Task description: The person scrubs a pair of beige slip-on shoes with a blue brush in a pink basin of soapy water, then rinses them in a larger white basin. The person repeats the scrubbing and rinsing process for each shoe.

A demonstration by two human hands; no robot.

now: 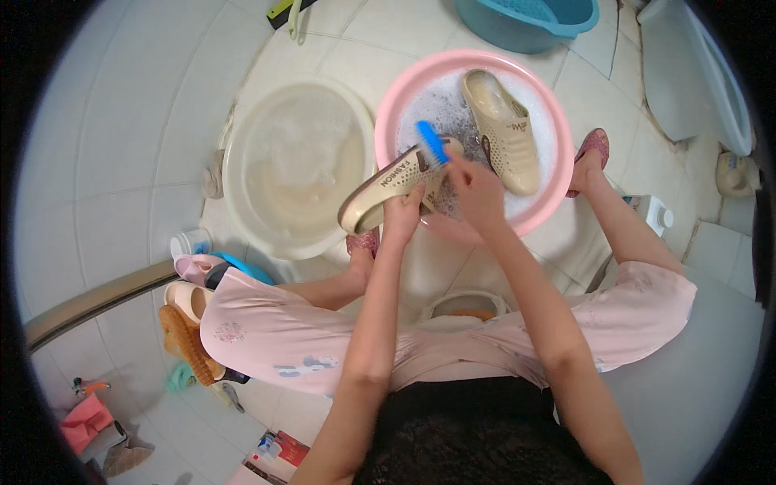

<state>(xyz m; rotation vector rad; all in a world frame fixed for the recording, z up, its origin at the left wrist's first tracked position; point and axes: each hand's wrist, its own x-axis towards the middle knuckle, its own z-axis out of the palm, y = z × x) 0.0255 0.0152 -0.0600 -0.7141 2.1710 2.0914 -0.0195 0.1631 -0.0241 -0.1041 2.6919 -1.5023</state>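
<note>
My left hand (403, 212) grips a beige perforated clog (388, 185) with a brown edge and printed lettering, tilted on its side over the near-left rim of a pink basin (383, 130). In my right hand (476, 191) is a blue scrub brush (431, 142), its bristles against the clog's side near the far end. A matching beige clog (506, 136) lies in the foamy water (433, 100) on the basin's right. Part of the held clog is hidden behind my hands.
Left of the pink basin stands a cream basin (233, 176) of cloudy water. A teal tub (515, 36) is at the back. Several shoes (188, 327) sit by my left knee. A white bottle (652, 215) stands near my right leg. A squeegee (288, 12) lies at the far wall.
</note>
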